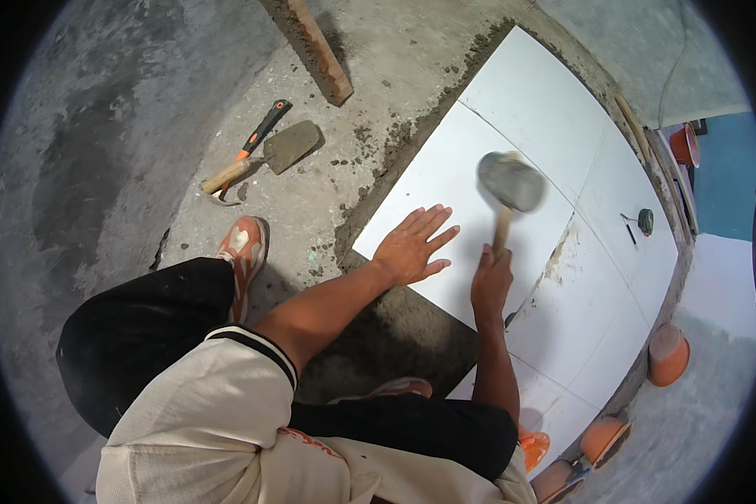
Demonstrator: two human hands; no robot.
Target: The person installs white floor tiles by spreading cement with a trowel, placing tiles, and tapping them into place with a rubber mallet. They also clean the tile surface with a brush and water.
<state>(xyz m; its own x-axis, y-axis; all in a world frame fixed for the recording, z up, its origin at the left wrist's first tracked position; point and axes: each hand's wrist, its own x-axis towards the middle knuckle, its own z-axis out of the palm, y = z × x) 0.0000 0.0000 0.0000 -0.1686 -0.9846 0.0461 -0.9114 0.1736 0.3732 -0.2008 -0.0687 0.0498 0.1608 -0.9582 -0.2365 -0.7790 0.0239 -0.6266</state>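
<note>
My left hand (409, 250) lies flat with fingers spread on a white floor tile (433, 164), near its corner by the mortar edge. In my right hand (491, 290) is the wooden handle of a rubber mallet (511, 181). The mallet's dark grey head is slightly blurred over the same tile, right of my left hand; I cannot tell whether it touches the surface. More white tiles (592, 302) adjoin on the right and far sides, and a seam near the mallet is smeared with mortar.
On the concrete at left lie a trowel (291, 147) and a black-and-orange-handled tool (266, 128). A mortar-caked wooden board (315, 55) is farther off. Orange buckets (669, 355) stand along the right wall. A small dark spool-like object (645, 222) rests on the tiles.
</note>
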